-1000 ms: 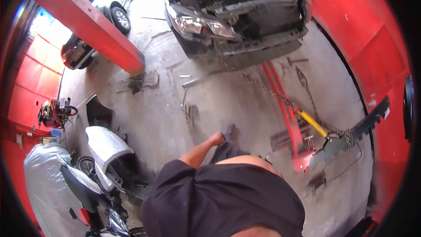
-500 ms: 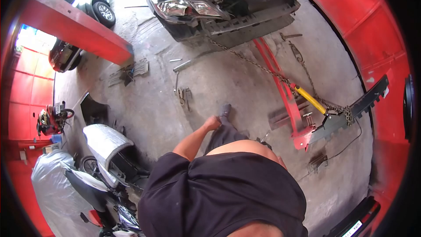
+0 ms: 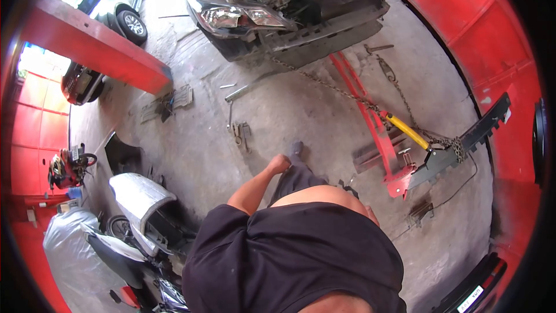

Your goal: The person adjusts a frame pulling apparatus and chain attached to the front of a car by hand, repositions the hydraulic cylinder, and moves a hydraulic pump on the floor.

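Note:
My left hand (image 3: 279,164) hangs beside my dark trouser leg (image 3: 298,177), its fingers curled closed and no object visible in it. A little skin of my right hand (image 3: 373,215) shows past the right side of my belly; its fingers are hidden. Small dark and shiny bits stick out near that side, too unclear to name. On the floor ahead of my left hand lie metal hooks or clamps (image 3: 241,135) and a long-handled bar (image 3: 236,93).
A car with its front stripped (image 3: 289,17) stands ahead. To the right are a red frame (image 3: 376,130), a chain (image 3: 324,85), a yellow cylinder (image 3: 408,131) and a dark beam (image 3: 463,150). A red pillar (image 3: 104,52), bumper (image 3: 136,197) and motorcycle (image 3: 69,167) are at left.
The view has shifted, so the car and red frame appear further left and higher than a second ago. My left hand has swung slightly left. A dark car part with a plate shows at lower right.

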The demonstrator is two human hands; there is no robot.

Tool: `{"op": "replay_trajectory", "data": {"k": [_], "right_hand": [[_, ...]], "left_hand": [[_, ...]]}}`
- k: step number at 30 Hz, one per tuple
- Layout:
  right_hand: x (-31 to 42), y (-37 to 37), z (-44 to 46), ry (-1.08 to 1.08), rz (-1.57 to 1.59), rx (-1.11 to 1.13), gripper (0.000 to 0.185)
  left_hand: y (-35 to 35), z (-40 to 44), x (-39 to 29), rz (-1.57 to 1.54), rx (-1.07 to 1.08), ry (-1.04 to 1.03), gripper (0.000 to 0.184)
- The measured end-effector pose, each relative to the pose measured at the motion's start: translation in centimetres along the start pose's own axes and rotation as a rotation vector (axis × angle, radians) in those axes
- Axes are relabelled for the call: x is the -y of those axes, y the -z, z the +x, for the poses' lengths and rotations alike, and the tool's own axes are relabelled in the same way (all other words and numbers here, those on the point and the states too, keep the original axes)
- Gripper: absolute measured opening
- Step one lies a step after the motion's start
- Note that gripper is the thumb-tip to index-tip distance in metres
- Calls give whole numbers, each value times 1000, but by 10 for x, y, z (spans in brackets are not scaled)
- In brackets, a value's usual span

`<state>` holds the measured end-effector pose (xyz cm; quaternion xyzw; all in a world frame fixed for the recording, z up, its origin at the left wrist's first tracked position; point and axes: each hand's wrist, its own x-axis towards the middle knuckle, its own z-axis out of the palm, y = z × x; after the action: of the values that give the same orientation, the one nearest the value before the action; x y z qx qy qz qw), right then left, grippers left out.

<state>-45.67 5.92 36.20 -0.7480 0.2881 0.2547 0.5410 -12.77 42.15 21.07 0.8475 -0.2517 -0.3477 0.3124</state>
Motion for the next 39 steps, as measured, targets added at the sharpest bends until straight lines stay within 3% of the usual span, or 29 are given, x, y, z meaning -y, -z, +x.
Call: {"op": "replay_trajectory", "data": {"k": [2,5,8,11,14,15,18,21,30,31,36,39], "right_hand": [[-7,-2,9,19,-15,-5,20],[-20,-9,23,72,-41,-20,19],[-30,-19,37,141,-86,-53,19],[-41,-31,45,131,-96,-90,18],[-46,-44,59,-40,96,-89,23],[-55,-51,66,-3,214,-100,25],[-33,-63,64,-3,203,-128,25],[3,-66,62,-28,136,-136,25],[66,-78,56,15,36,-241,27],[69,-81,52,17,29,-267,27],[149,-85,20,-310,130,-321,29],[117,-104,21,-332,227,-317,32]], "left_hand": [[15,-4,-25,-206,10,187,21],[39,1,-52,-187,87,223,22],[48,15,-47,-96,145,87,26],[78,23,-83,-338,183,353,27],[95,44,-74,-322,217,390,27],[100,52,-69,-307,227,406,29],[96,84,-20,-217,302,189,29],[118,93,-38,-309,304,365,29],[137,131,-31,-237,435,308,28],[136,136,-31,-255,404,345,21],[145,148,-27,-255,461,301,23],[148,158,-29,-254,500,326,25]]}}
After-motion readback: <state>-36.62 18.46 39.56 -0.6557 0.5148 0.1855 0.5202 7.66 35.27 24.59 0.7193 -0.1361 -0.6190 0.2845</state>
